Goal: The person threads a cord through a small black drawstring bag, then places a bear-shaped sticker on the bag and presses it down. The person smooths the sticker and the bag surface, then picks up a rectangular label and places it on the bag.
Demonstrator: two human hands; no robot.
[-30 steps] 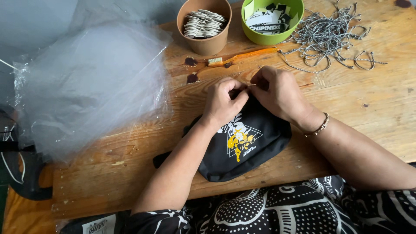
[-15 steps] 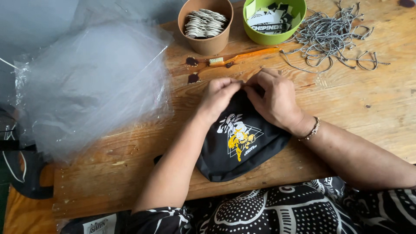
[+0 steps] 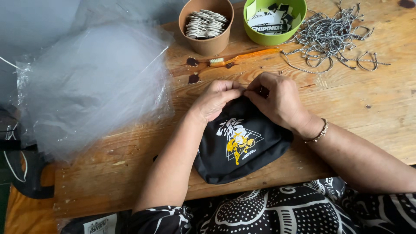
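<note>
Pouch [image 3: 242, 147], black with yellow print, flat on wooden table [image 3: 368, 99]. Left hand [image 3: 215, 99] and right hand [image 3: 277, 100] both pinch its top edge, fingertips meeting.

Soft even daylight, sharp focus

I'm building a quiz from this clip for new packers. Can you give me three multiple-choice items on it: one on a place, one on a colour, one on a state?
1. Where is the toothbrush?
A. on the pouch
B. in front of the two bowls
C. in the plastic bags

2. What colour is the pouch?
A. black
B. red
C. white

3. What are the hands doing?
A. resting apart
B. holding a bowl
C. pinching the pouch's top edge

Key: 1 B, it lies before the brown bowl and green bowl; 2 A, black fabric; 3 C, left hand and right hand meet there.
</note>
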